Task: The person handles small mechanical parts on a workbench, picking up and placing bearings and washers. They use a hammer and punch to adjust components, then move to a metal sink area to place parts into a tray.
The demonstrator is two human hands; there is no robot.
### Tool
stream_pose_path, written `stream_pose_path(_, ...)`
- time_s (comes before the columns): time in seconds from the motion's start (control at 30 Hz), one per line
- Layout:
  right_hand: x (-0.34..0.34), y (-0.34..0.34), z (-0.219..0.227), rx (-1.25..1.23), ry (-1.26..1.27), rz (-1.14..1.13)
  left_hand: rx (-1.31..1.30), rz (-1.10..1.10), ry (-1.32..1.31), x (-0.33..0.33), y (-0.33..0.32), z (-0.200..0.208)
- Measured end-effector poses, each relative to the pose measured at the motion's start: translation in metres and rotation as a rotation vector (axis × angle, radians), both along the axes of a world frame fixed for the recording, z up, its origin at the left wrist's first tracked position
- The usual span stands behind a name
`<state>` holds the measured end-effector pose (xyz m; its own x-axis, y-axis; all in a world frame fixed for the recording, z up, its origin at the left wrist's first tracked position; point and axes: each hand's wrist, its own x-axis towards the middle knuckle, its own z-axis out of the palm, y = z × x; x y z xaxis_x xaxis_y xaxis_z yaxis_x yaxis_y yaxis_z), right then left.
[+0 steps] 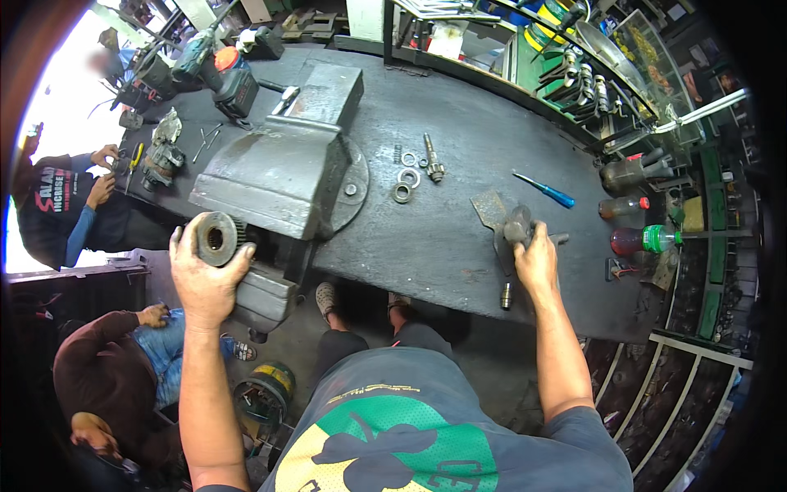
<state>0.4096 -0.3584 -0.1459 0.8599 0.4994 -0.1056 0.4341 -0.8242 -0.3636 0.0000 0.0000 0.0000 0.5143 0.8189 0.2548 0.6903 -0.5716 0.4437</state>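
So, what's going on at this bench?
The person's left hand holds a toothed metal gear by the vise; whether the two touch is unclear. The right hand grips a metal tool, possibly a hammer, over the bench. Metal rings, a spring and a toothed shaft lie loose, with a blue screwdriver to their right. Two other people, one upper and one lower, are at the left.

a red-capped bottle (pixel 619 207) and a green-capped bottle (pixel 630 240) are sitting side by side on the right. a teal power drill (pixel 195 61) is resting at upper left. a person in a brown top (pixel 105 365) is sitting at lower left.
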Motion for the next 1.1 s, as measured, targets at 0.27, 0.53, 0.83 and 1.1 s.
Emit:
stream_pose_path(0.27,0.116,-0.012,-0.014,-0.045,-0.133,-0.071,0.0,0.008,-0.057,0.012,-0.009,-0.004)
stream_pose_path(0.53,0.148,-0.027,-0.037,-0.17,-0.169,-0.031,0.028,-0.005,-0.079,0.003,-0.004,-0.01)
stream_pose_path(0.83,0.015,-0.04,0.046,-0.346,0.138,0.057,-0.011,0.032,-0.068,0.003,-0.006,-0.011)
stream_pose_path(1.1,-0.08,-0.091,-0.035,-0.372,0.047,0.019,0.119,-0.045,-0.036,0.008,-0.006,-0.008)
